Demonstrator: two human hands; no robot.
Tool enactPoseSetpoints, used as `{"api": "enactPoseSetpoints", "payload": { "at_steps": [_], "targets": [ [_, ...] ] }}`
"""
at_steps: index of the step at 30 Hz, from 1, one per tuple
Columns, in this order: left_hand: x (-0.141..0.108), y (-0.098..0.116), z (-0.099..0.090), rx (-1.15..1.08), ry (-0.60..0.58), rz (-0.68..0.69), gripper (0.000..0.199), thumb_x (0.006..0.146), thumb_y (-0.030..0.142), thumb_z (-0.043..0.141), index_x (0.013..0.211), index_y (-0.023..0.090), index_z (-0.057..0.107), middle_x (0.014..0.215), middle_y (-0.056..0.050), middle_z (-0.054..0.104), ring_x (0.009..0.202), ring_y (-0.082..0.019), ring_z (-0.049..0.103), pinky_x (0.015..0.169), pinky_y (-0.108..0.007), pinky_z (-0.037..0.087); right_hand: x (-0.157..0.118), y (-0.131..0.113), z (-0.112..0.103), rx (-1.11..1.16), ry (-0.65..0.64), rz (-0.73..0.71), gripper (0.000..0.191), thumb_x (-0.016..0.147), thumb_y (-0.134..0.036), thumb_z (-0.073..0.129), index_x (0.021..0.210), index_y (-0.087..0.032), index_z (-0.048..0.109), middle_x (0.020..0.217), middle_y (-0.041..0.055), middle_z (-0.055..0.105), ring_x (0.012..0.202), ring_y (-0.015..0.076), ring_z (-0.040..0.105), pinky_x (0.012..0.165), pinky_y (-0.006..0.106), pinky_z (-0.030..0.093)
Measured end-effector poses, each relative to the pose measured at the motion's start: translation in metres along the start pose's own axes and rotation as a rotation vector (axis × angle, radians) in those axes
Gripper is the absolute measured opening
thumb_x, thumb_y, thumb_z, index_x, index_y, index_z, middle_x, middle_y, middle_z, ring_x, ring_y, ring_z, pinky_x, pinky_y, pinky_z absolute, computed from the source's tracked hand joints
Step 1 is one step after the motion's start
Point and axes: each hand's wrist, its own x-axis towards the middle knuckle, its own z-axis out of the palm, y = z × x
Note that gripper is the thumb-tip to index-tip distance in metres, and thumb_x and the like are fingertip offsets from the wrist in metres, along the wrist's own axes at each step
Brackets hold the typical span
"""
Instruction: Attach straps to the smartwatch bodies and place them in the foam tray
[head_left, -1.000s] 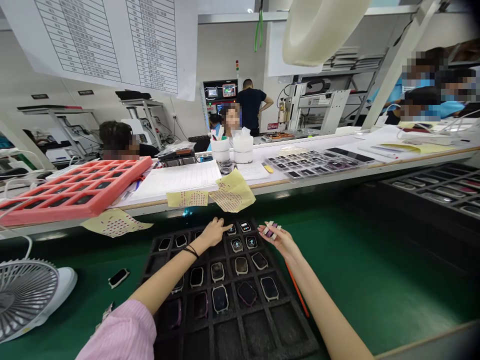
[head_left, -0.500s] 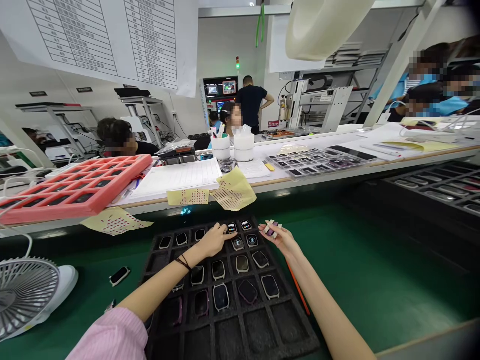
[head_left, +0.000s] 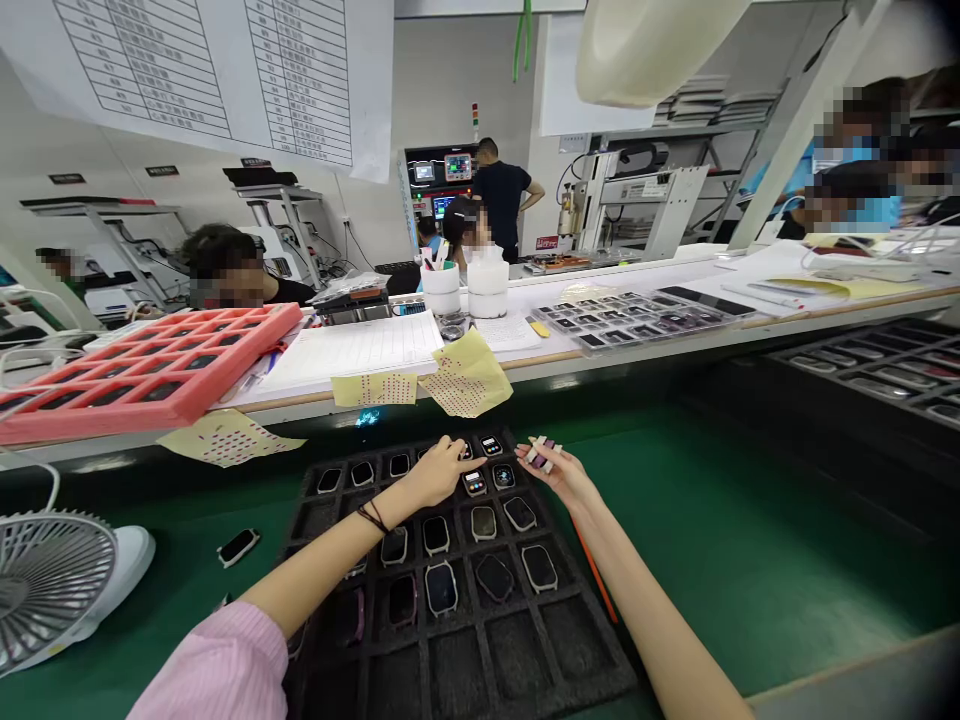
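A black foam tray (head_left: 517, 650) with square cells lies on the green mat, holding several smartwatches. My left hand (head_left: 433, 473) reaches over its top row, fingers spread, tips on or just above a watch they mostly hide. Just below those fingers, a lit smartwatch (head_left: 474, 483) sits in its cell, and another (head_left: 503, 476) glows to its right. My right hand (head_left: 562, 474) hovers at the tray's top right corner. Its fingers pinch a small purple-and-white item (head_left: 544, 453), too small to identify.
A loose black watch (head_left: 238, 547) lies on the mat beside a white fan (head_left: 52, 585). An orange stick (head_left: 594, 570) lies under my right forearm. A pink foam tray (head_left: 150, 370), papers and a tray of devices (head_left: 637, 322) occupy the bench. Co-workers sit beyond it.
My left fingers have shifted slightly up and over the top-row watch, now hiding it more. The right hand still pinches the same item. The view has tilted slightly.
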Motion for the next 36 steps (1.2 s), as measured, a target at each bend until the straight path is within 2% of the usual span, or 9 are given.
{"api": "enactPoseSetpoints", "payload": {
  "at_steps": [5, 9, 12, 17, 23, 26, 30, 33, 36],
  "targets": [
    [0.023, 0.013, 0.009, 0.003, -0.019, 0.021, 0.052, 0.089, 0.015, 0.037, 0.138, 0.027, 0.045, 0.102, -0.012, 0.048, 0.089, -0.025, 0.04, 0.081, -0.036, 0.039, 0.002, 0.002, -0.001, 0.0, 0.005, -0.01, 0.037, 0.055, -0.024, 0.088, 0.086, -0.011, 0.071, 0.086, 0.0125, 0.074, 0.089, 0.0291, 0.071, 0.086, 0.041, 0.058],
    [0.031, 0.021, 0.016, -0.006, -0.026, 0.018, 0.05, 0.089, 0.017, 0.04, 0.138, 0.025, 0.046, 0.102, -0.013, 0.049, 0.089, -0.025, 0.041, 0.081, -0.036, 0.039, 0.002, 0.001, 0.0, -0.001, 0.006, -0.011, 0.039, 0.054, -0.025, 0.088, 0.086, -0.011, 0.071, 0.087, 0.0132, 0.074, 0.089, 0.0295, 0.071, 0.084, 0.04, 0.058],
    [0.027, 0.026, 0.017, -0.014, -0.038, 0.031, 0.05, 0.089, 0.015, 0.037, 0.137, 0.024, 0.047, 0.103, -0.013, 0.05, 0.09, -0.025, 0.041, 0.081, -0.036, 0.039, 0.0, 0.0, 0.001, 0.0, 0.005, -0.008, 0.038, 0.055, -0.024, 0.088, 0.087, -0.011, 0.071, 0.087, 0.013, 0.074, 0.09, 0.0298, 0.07, 0.086, 0.041, 0.058],
    [0.014, 0.029, 0.01, -0.042, -0.038, 0.082, 0.052, 0.089, 0.012, 0.035, 0.136, 0.029, 0.047, 0.103, -0.01, 0.05, 0.09, -0.023, 0.042, 0.086, -0.034, 0.038, -0.002, -0.003, 0.003, -0.001, -0.002, 0.003, 0.037, 0.057, -0.024, 0.087, 0.087, -0.011, 0.071, 0.088, 0.0133, 0.074, 0.092, 0.0302, 0.07, 0.088, 0.042, 0.057],
    [0.019, 0.023, 0.001, -0.091, 0.003, 0.015, 0.053, 0.088, 0.01, 0.034, 0.136, 0.025, 0.048, 0.099, -0.012, 0.049, 0.09, -0.024, 0.041, 0.084, -0.037, 0.04, -0.004, -0.003, 0.006, -0.009, 0.002, 0.007, 0.038, 0.055, -0.025, 0.087, 0.087, -0.011, 0.071, 0.088, 0.0135, 0.074, 0.091, 0.0304, 0.07, 0.09, 0.043, 0.056],
    [0.014, 0.018, -0.002, -0.138, 0.025, -0.023, 0.053, 0.087, 0.01, 0.034, 0.136, 0.024, 0.048, 0.098, -0.011, 0.05, 0.09, -0.023, 0.042, 0.086, -0.036, 0.04, -0.004, -0.001, 0.007, -0.017, 0.002, 0.007, 0.04, 0.053, -0.026, 0.088, 0.086, -0.01, 0.071, 0.087, 0.0135, 0.074, 0.09, 0.0299, 0.07, 0.09, 0.043, 0.056],
    [-0.025, -0.002, -0.002, -0.247, 0.072, -0.147, 0.057, 0.088, 0.007, 0.031, 0.14, 0.026, 0.042, 0.107, -0.008, 0.05, 0.094, -0.02, 0.043, 0.09, -0.033, 0.04, -0.004, 0.003, 0.006, -0.033, -0.015, 0.011, 0.04, 0.054, -0.026, 0.088, 0.087, -0.011, 0.07, 0.088, 0.0137, 0.074, 0.091, 0.0304, 0.07, 0.09, 0.044, 0.055],
    [-0.075, -0.027, 0.006, -0.41, 0.139, -0.351, 0.055, 0.089, 0.01, 0.03, 0.139, 0.03, 0.043, 0.106, -0.005, 0.051, 0.096, -0.018, 0.046, 0.094, -0.032, 0.039, -0.007, 0.005, 0.007, -0.054, -0.036, 0.021, 0.04, 0.055, -0.027, 0.088, 0.088, -0.012, 0.07, 0.088, 0.0124, 0.074, 0.091, 0.0301, 0.07, 0.09, 0.044, 0.055],
    [-0.13, -0.051, 0.017, -0.431, 0.183, -0.539, 0.054, 0.089, 0.012, 0.028, 0.137, 0.028, 0.047, 0.099, -0.005, 0.051, 0.094, -0.018, 0.048, 0.092, -0.034, 0.039, -0.011, 0.007, 0.015, -0.092, -0.067, 0.048, 0.042, 0.055, -0.029, 0.088, 0.089, -0.012, 0.07, 0.088, 0.0116, 0.075, 0.092, 0.029, 0.07, 0.088, 0.042, 0.055]
  ]
}}
